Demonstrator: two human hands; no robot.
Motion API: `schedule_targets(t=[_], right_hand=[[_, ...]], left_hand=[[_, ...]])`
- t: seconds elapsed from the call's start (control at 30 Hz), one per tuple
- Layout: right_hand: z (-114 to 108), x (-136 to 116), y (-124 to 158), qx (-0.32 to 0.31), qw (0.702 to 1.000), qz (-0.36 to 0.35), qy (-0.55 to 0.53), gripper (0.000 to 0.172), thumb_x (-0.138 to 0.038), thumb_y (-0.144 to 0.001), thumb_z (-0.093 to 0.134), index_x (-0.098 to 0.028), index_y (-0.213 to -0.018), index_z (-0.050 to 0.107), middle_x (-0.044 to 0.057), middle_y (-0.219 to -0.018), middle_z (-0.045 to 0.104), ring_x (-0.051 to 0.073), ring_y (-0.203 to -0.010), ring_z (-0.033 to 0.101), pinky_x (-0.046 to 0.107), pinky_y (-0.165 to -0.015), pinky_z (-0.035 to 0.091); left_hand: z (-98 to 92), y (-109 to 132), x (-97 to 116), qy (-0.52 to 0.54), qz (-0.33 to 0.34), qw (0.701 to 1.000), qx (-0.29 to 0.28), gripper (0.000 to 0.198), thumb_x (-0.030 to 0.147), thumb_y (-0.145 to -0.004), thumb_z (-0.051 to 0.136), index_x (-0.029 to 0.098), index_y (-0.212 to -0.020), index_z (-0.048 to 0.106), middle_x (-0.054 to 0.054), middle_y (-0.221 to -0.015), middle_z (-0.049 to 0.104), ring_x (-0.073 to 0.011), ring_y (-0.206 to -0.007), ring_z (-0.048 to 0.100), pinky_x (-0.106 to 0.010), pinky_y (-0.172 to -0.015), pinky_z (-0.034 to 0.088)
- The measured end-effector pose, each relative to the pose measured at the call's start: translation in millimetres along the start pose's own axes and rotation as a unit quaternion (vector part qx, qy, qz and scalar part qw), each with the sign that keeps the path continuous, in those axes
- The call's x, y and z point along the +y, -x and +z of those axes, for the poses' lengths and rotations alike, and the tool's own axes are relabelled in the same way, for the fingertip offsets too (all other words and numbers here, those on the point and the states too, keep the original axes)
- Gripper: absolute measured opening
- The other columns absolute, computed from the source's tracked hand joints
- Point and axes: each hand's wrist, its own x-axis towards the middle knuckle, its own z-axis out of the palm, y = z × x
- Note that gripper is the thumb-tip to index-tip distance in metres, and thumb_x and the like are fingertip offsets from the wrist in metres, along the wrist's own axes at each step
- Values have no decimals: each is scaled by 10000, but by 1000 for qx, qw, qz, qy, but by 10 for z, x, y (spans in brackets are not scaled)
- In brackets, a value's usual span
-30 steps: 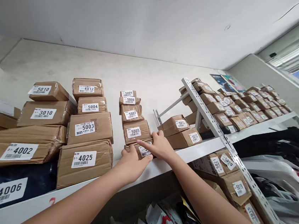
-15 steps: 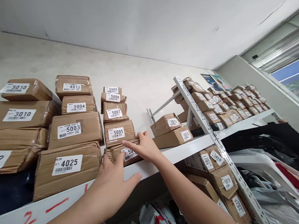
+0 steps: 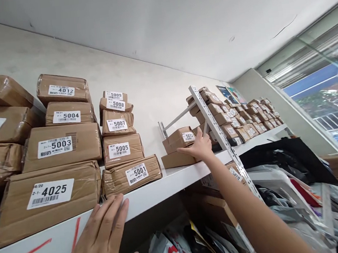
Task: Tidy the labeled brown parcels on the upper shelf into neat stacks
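My left hand [image 3: 103,234] lies against the front edge of the white shelf [image 3: 147,203], its fingers stretched out and nothing in it. Just above its fingertips is a cardboard box labelled 5001 [image 3: 111,183], under a stack with boxes 5005 [image 3: 135,146], 5007 [image 3: 126,125], 5008 and 5009. Farther right, my right hand [image 3: 200,147] is at the right end of a two-box pile, thumb and fingers spread. It covers the label end of the lower box [image 3: 175,160]; box 5013 [image 3: 173,141] sits on top. Whether the fingers press on either box is unclear.
Larger boxes 4025 [image 3: 11,211] and 5003 [image 3: 88,141] are stacked at left. A perforated metal upright [image 3: 213,118] stands right of my right hand, with many labelled parcels [image 3: 243,114] beyond. Plastic-wrapped packages [image 3: 166,249] fill the lower level.
My right hand has left the 5001 box and moved right to the 5013 pile. My left hand has dropped to the shelf edge. The 5001 box now sits angled, and the view has shifted right.
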Motion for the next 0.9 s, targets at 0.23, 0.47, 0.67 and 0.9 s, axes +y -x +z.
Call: schedule_targets(t=[0.23, 0.47, 0.67, 0.9], right_hand=[[34, 140, -59, -58, 998, 4, 32, 1013, -546, -680, 667, -133, -1475, 195, 243, -1318, 433, 378, -1273, 446, 421, -1027, 386], [101, -344, 382, -15, 997, -18, 74, 952, -612, -717, 640, -102, -1436, 280, 298, -1249, 473, 450, -1235, 461, 469, -983, 397], [175, -647, 662, -27, 999, -9, 18, 1002, -679, -728, 576, -96, -1472, 243, 363, -1281, 440, 466, -1265, 416, 488, -1003, 369], [167, -747, 726, -28, 999, 8, -30, 1076, -717, -653, 517, -56, -1464, 265, 390, -1287, 419, 494, -1271, 388, 517, -1011, 339]], left_hand=[[-17, -164, 129, -4, -26, 1000, 16, 858, 569, -666, 652, 70, -1331, 438, -229, -1252, 452, -392, -1163, 401, -471, -1058, 195], [-37, -130, 201, 52, -98, 993, -33, 793, 670, -702, 566, 240, -1361, 468, -173, -1333, 351, -365, -1250, 325, -530, -983, 391], [25, -119, 242, 110, -161, 981, -11, 721, 705, -716, 504, 276, -1296, 493, -129, -1322, 357, -323, -1248, 345, -526, -1029, 435], [46, -146, 288, 125, -183, 975, -1, 653, 635, -731, 534, 263, -1266, 504, -125, -1304, 369, -322, -1208, 389, -516, -1021, 445]])
